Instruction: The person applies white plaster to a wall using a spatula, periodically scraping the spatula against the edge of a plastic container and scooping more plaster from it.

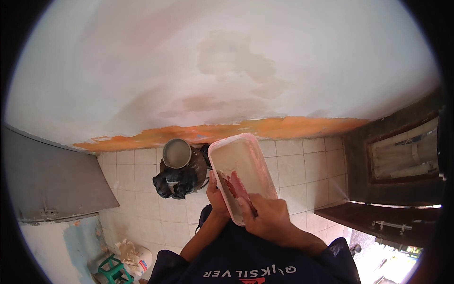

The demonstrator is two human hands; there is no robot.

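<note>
A shallow pink plastic tub (pixel 266 163), smeared with pale, wet-looking filler, is held in front of my body. My left hand (pixel 217 198) is closed on its left side, with the thumb along the rim. Inside the tub, a reddish flat scraper (pixel 238 186) lies low against the left wall, in the pale paste. My right hand (pixel 270 217) grips the scraper's near end, with its fingers folded and partly over the tub's right rim. The scraper's handle is mostly hidden by that hand.
Ahead rises a white wall (pixel 142 71) with damp-looking beige patches and an orange strip at its base. A round grey container (pixel 177 152) and a black plastic bag (pixel 175 183) stand on the tiled floor. A green stool (pixel 115 270) is lower left; a dark door (pixel 378 222) is right.
</note>
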